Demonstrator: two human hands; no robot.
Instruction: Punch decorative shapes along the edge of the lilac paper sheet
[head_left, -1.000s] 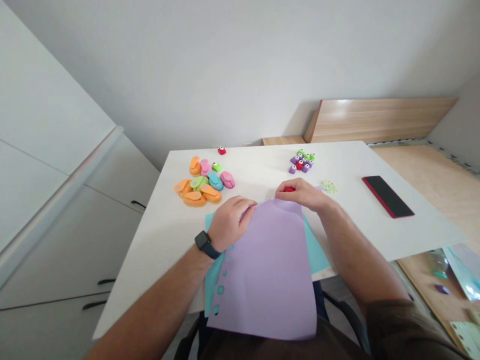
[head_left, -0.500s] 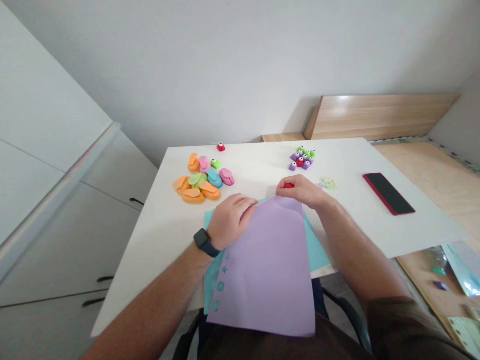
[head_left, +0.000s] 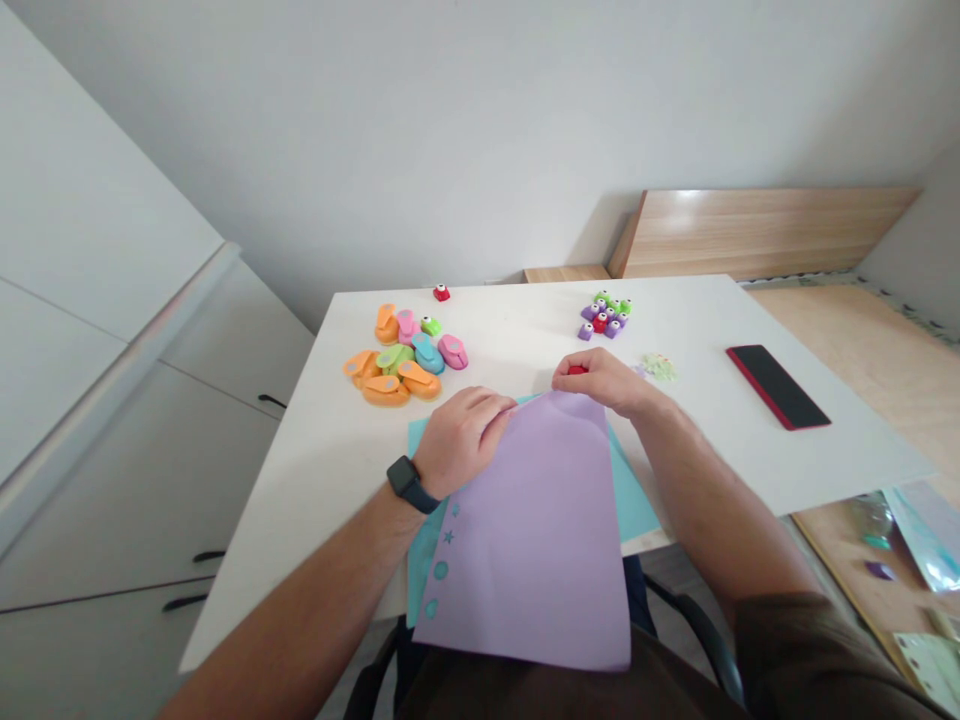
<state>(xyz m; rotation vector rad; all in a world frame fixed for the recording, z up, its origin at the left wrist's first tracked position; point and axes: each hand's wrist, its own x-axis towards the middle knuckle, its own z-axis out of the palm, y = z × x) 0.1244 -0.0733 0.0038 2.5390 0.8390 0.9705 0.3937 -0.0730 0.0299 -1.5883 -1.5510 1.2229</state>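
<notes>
Four punched shapes point(head_left: 442, 560) already along one edge of the lilac paper sheet point(head_left: 525, 530), rest of the sheet bare; sheet lying over a teal paper sheet point(head_left: 637, 510) on the white tabletop point(head_left: 315, 480). Left hand point(head_left: 461, 440) curled, pinching the far edge, forearm angled inward; right hand point(head_left: 600, 382) closed around a small red craft punch point(head_left: 577, 370), just at that edge

On the white counter point(head_left: 510, 330), large orange, pink, green and teal craft punches point(head_left: 405, 357) cluster at the left, small purple, green and red punches point(head_left: 604, 317) sit toward the back, pale green paper scraps point(head_left: 658, 367) lie right of center, and a black phone in a red case point(head_left: 778, 387) lies near the right edge.
</notes>
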